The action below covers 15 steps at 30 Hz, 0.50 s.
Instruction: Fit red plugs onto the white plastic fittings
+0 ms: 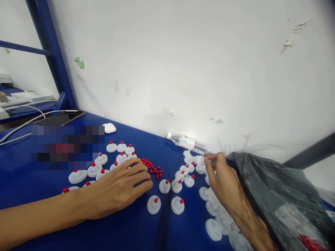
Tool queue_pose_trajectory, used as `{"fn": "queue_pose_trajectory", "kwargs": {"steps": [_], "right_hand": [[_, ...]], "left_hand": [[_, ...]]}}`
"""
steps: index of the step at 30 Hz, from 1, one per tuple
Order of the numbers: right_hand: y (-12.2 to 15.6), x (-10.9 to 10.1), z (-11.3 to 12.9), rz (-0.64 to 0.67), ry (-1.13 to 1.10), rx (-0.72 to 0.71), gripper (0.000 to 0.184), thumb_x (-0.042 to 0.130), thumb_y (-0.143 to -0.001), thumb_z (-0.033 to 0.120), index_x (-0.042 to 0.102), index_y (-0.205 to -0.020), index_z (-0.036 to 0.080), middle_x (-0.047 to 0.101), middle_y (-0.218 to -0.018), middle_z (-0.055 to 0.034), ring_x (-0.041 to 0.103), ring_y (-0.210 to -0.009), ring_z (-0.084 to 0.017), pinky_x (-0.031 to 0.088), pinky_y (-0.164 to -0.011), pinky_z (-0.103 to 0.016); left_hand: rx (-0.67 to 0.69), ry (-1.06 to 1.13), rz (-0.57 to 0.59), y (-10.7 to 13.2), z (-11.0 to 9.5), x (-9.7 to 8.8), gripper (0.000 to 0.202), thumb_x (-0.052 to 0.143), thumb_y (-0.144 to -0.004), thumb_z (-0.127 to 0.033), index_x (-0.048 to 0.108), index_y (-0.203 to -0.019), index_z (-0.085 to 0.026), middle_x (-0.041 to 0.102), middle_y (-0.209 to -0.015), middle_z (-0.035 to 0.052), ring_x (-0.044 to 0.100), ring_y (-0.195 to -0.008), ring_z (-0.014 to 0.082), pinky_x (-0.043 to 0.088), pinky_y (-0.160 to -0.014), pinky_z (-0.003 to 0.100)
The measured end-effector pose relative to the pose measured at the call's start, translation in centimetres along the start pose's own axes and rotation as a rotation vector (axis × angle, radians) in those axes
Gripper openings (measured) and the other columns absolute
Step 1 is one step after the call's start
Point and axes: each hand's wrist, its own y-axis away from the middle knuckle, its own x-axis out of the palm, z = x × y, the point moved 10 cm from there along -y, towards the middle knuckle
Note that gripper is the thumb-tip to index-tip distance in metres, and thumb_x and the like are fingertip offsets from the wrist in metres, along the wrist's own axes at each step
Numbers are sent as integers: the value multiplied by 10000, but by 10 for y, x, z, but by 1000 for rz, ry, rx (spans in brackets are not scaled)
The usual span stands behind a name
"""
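Note:
My left hand [119, 190] lies palm down on the blue table [136, 230], fingers stretched toward a small heap of red plugs [153, 168]. My right hand [222, 177] reaches into a cluster of plain white caps [200, 164], its fingertips pinched on one of them. White caps with red plugs fitted [154, 205] lie between the hands, and more of them [120, 147] sit behind my left hand. Plain white caps [214, 229] are strewn under my right forearm.
A dark plastic bag [274, 195] bulges at the right. A clear water bottle [187, 142] lies against the white wall. A white earbud case [109, 128], a phone [59, 118] and white cables [23, 123] lie at the back left, beside a blue shelf frame [52, 52].

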Motion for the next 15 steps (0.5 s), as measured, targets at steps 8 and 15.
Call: {"fn": "queue_pose_trajectory", "kwargs": {"steps": [8,15], "right_hand": [[7,-21,34,-179,-72,-102,257,455,-1124,569,626,-1094,379,807,-1048,-15,820,-988,-306,696,-779,-473],[20,-35,49,-377,-59,-265,182,667,-1015,576,591,-1003,412,820,-871,46,848,-822,-358,741,-687,-530]], "left_hand": [[-52,31,-137,4,4,-10,327,555,-1083,30,706,-1309,-152,797,-1042,39,712,-953,241,569,-1032,469],[-81,-61,-139,2,5,-20,378,462,-1173,-183,824,-1207,-288,854,-956,-30,746,-897,211,568,-1079,354]]}}
